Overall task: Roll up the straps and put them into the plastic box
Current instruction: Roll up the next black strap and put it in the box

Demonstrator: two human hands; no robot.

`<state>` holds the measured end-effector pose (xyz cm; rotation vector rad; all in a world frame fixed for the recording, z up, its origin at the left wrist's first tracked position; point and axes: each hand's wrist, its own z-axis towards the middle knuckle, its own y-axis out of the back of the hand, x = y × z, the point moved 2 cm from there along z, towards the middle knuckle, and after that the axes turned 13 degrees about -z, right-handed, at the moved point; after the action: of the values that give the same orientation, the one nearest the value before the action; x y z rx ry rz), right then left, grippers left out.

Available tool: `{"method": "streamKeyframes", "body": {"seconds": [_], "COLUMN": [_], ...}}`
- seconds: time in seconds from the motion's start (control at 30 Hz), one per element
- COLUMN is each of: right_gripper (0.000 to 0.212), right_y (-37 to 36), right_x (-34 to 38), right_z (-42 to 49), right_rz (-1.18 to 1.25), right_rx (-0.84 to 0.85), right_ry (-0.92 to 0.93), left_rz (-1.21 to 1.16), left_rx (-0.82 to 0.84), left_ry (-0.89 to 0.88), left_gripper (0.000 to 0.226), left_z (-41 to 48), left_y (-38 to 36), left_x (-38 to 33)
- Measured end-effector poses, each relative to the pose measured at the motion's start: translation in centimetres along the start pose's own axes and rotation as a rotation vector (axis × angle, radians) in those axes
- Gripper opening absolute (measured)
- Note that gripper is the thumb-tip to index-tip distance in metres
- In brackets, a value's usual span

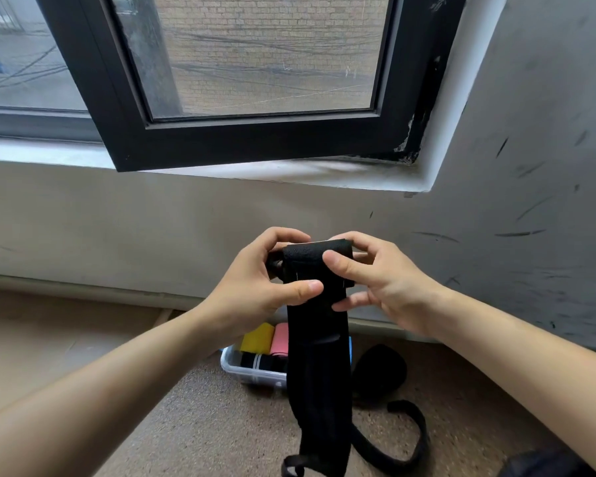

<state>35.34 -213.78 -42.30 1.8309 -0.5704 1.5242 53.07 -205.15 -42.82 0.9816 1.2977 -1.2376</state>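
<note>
Black strap [319, 356] hangs over the plastic box [252, 375] on the floor [186, 425], its rolled top gripped by left hand [255, 287] and right hand [386, 287], fingers [307, 289] curled round it. A slack grip would likely let the roll unwind or skew.

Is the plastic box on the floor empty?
No, the plastic box holds a yellow roll and a pink roll.

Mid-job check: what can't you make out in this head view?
Plastic box: right side hidden behind the hanging black strap.
Strap's roll: turns covered by the left hand and right hand.
Strap's lower end: cut off by the bottom edge.
Dark object, bottom right: cropped, unidentifiable.
</note>
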Motion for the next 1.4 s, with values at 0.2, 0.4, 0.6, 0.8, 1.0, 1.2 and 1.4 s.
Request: {"method": "streamKeyframes", "body": {"seconds": [0.2, 0.4, 0.6, 0.8, 1.0, 1.2, 1.4], "right_gripper": [0.043, 0.032, 0.051, 0.055, 0.047, 0.046, 0.046], "right_y": [0.0, -0.5, -0.1, 0.2, 0.2, 0.2, 0.4], "right_x": [-0.2, -0.9, -0.9, -0.7, -0.7, -0.2, -0.2], "right_z": [0.1, -0.1, -0.1, -0.4, -0.6, -0.3, -0.1], "right_rz": [0.001, -0.099, -0.215, -0.075, 0.017, 0.044, 0.079], "right_rx": [-0.103, -0.111, -0.035, 0.052, 0.188, 0.133, 0.074], "right_ry": [0.088, 0.213, 0.234, 0.083, -0.068, -0.109, -0.021], "left_rz": [-0.112, -0.169, -0.236, -0.2, -0.083, 0.065, 0.035], "left_rx": [0.039, 0.027, -0.038, -0.026, -0.003, 0.02, 0.043], "left_ry": [0.327, 0.369, 0.292, 0.161, -0.018, -0.147, -0.032], "left_gripper": [0.059, 0.05, 0.05, 0.054, 0.056, 0.058, 0.069], "left_z": [-0.2, 0.0, 0.2, 0.1, 0.3, 0.2, 0.1], "left_y": [0.1, -0.1, 0.3, 0.2, 0.2, 0.3, 0.5], "left_x": [0.4, -0.2, 0.3, 0.3, 0.4, 0.8, 0.8]}}
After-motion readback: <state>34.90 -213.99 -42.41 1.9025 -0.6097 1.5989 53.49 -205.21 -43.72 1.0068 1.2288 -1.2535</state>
